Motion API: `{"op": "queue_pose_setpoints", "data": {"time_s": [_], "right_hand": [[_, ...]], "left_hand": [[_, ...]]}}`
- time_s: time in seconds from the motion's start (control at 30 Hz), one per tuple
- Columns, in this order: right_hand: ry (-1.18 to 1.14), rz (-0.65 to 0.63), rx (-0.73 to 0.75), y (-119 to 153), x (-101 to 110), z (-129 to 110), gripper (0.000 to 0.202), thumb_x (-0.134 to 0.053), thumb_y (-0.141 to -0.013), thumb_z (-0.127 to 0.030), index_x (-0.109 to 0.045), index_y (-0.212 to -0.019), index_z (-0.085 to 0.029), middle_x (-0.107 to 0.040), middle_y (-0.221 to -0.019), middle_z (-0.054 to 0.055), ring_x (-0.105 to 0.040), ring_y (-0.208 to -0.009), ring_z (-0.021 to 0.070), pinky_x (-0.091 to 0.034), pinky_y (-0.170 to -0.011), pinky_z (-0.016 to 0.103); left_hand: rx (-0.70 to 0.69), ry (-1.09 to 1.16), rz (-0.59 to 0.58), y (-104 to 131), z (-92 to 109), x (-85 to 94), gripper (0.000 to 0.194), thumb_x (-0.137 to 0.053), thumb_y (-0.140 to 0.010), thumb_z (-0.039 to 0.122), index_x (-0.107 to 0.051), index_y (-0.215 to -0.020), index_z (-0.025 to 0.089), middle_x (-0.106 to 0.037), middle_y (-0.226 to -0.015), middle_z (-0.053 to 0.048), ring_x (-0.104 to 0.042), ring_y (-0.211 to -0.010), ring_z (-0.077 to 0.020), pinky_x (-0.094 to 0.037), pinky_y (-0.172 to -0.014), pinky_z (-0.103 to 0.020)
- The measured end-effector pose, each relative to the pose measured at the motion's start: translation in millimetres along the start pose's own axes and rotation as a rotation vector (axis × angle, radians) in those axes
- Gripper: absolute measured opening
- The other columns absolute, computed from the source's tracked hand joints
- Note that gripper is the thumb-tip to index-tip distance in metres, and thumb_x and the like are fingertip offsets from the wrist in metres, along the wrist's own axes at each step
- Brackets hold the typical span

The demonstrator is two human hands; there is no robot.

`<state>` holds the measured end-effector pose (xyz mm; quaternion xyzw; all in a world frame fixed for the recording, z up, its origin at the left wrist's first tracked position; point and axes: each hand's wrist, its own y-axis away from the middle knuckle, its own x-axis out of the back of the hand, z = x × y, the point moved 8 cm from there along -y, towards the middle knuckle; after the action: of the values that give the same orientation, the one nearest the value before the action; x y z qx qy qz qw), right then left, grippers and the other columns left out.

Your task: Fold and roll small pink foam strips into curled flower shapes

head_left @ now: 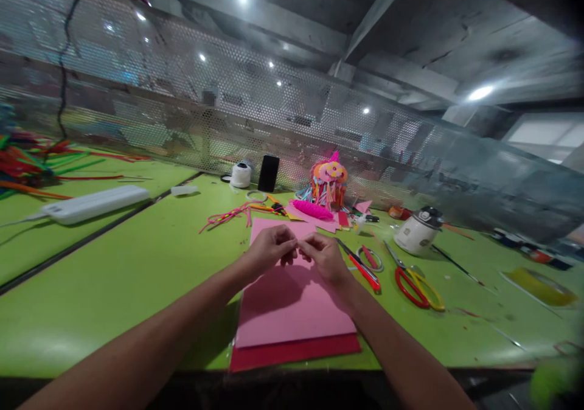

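Above a pink sheet [292, 312] on the green table, my left hand [272, 247] and my right hand [322, 255] meet fingertip to fingertip. Both are pinched closed, and whatever lies between the fingertips is too small to make out. A red sheet [296, 352] shows under the pink one along its front edge. Just beyond my hands lie pink paper pieces and a bright pink crinkled roll [312, 210]. A red-handled cutter [365, 271] rests to the right of my right hand.
Scissors [413, 288], a tape roll [369, 258] and a white jar [417, 232] stand or lie at right. Behind are a tasselled pink ornament [331, 176], a phone [269, 173] and a white thread spool [241, 175]. A white power strip [100, 204] lies left.
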<state>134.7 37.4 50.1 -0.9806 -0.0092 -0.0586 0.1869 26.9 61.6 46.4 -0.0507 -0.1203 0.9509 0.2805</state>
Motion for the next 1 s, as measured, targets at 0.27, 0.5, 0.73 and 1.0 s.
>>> {"op": "queue_pose_setpoints", "data": {"time_s": [0.27, 0.5, 0.73, 1.0], "right_hand": [[-0.059, 0.201, 0.012, 4.0, 7.0, 4.8, 0.021, -0.064, -0.076, -0.033, -0.062, -0.069, -0.014, -0.053, -0.058, -0.001, -0.045, -0.050, 0.0076, -0.035, -0.047, 0.021], [-0.128, 0.141, -0.059, 1.7, -0.3, 16.4, 0.024, -0.063, -0.076, -0.037, -0.065, -0.074, -0.013, -0.058, -0.063, 0.002, -0.049, -0.054, 0.0092, -0.040, -0.052, 0.023], [-0.039, 0.218, 0.010, -2.9, 20.9, 6.9, 0.023, -0.060, -0.078, -0.035, -0.066, -0.077, -0.013, -0.059, -0.063, 0.002, -0.051, -0.056, 0.0105, -0.041, -0.053, 0.024], [-0.056, 0.028, -0.043, -2.1, 2.1, -2.8, 0.019, -0.066, -0.072, -0.032, -0.065, -0.068, -0.013, -0.056, -0.056, -0.001, -0.047, -0.050, 0.0083, -0.037, -0.048, 0.022]], "left_hand": [[0.104, 0.181, 0.114, 2.4, -18.2, 3.3, 0.028, -0.070, -0.070, 0.038, -0.061, -0.076, 0.013, -0.061, -0.066, -0.002, -0.053, -0.056, -0.0096, -0.038, -0.050, -0.020], [0.031, 0.065, 0.216, 1.6, -9.2, 15.9, 0.028, -0.071, -0.068, 0.039, -0.064, -0.069, 0.012, -0.061, -0.064, 0.000, -0.051, -0.056, -0.0091, -0.041, -0.055, -0.022], [0.074, 0.157, 0.072, -3.4, -15.8, 2.6, 0.030, -0.068, -0.072, 0.037, -0.047, -0.071, 0.015, -0.063, -0.067, -0.002, -0.064, -0.062, -0.0165, -0.051, -0.058, -0.031], [-0.057, -0.233, 0.063, -2.1, -7.8, -0.6, 0.019, -0.061, -0.076, 0.029, -0.049, -0.069, 0.016, -0.059, -0.055, 0.001, -0.055, -0.045, -0.0109, -0.042, -0.043, -0.022]]}}
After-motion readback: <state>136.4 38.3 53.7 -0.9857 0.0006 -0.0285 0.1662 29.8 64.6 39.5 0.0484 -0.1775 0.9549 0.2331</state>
